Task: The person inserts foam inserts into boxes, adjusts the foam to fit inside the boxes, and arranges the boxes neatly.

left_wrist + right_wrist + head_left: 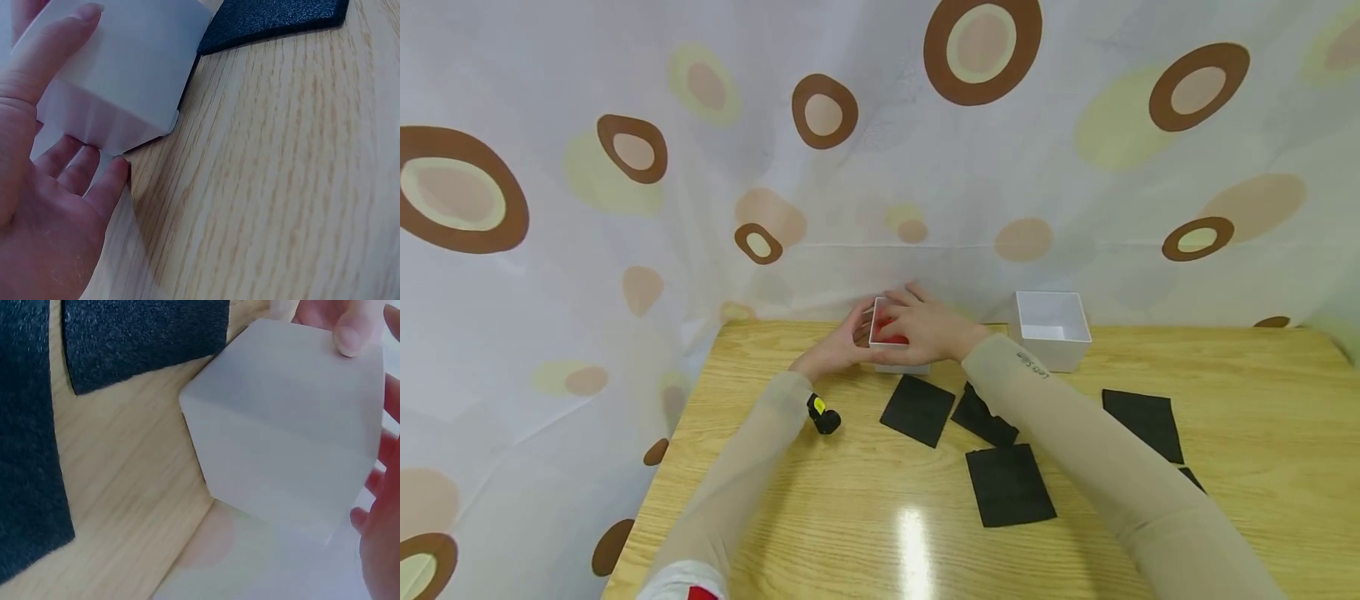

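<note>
At the far edge of the table stands a small white open-topped box (912, 369) with something red (895, 340) inside. My left hand (835, 347) grips this box from its left side; in the left wrist view, the thumb lies across one wall of the box (144, 62) and the other fingers touch a neighbouring side. Over the opening is my right hand (928, 329), its fingers spread and reaching toward the red contents. The right wrist view has that hand (382, 540) only at its right edge, so whether it pinches anything is hidden.
A second white box (1052, 333) stands to the right along the back edge. Several black squares, one of them a flat sheet (1011, 485), lie on the wooden table (820, 517). A small black object with a yellow mark (824, 415) sits near the left forearm. A patterned curtain (865, 192) hangs behind.
</note>
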`<state>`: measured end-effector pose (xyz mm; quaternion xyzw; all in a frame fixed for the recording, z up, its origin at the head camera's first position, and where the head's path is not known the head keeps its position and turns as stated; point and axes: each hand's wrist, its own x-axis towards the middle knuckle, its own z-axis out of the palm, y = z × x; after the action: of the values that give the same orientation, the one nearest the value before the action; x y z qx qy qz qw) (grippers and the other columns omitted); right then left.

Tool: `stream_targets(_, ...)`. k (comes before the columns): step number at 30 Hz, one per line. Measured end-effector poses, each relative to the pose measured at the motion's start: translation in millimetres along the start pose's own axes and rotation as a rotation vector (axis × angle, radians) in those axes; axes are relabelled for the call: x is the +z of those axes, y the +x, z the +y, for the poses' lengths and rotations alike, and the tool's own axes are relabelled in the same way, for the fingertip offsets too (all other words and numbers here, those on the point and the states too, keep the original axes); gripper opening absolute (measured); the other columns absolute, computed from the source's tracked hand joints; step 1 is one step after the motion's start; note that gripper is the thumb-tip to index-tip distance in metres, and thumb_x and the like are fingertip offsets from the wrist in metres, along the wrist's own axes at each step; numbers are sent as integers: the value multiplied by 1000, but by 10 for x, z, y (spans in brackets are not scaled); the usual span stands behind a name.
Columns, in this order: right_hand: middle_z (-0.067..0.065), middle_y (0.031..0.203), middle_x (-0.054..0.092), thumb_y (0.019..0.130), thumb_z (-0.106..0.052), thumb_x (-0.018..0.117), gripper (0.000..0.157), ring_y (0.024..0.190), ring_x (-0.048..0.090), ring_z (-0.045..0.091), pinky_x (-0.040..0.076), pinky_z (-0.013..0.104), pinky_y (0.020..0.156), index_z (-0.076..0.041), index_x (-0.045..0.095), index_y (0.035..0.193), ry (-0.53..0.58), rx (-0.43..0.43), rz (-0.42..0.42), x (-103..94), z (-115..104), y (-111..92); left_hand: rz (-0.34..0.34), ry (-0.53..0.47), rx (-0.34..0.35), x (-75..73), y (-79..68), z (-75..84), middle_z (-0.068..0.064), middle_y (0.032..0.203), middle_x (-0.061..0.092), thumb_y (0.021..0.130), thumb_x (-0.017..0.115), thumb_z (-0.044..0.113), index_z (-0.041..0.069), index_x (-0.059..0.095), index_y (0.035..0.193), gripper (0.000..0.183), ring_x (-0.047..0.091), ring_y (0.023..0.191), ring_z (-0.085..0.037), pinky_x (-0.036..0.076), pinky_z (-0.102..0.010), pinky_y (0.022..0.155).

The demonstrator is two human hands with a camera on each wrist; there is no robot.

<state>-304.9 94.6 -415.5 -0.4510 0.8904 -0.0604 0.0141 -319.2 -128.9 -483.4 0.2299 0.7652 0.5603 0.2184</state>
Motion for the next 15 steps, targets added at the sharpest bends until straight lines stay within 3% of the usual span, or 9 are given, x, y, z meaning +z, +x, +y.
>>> stream_targets(5,9,149,55,102,-61,53,54,155,25,41,8,63,126,-20,78,125,13,21,-25,38,9,-35,11,6,-12,-2,5,0,-15,172,15,96,71,2,15,3,167,98,21,158,-32,25,-46,126)
stream_targets(12,12,151,54,100,-57,58,51,156,23,42,5,63,126,-18,77,125,79,20,1,48,29,-52,17,12,-15,-9,-11,21,-15,172,14,97,69,1,14,3,167,97,20,158,-33,25,-47,126)
stream_targets(15,13,148,57,100,-58,57,52,154,26,43,6,62,127,-15,78,120,46,25,23,14,70,-73,13,6,-17,10,-4,39,-14,173,15,97,70,3,15,4,167,96,21,158,-32,28,-46,125)
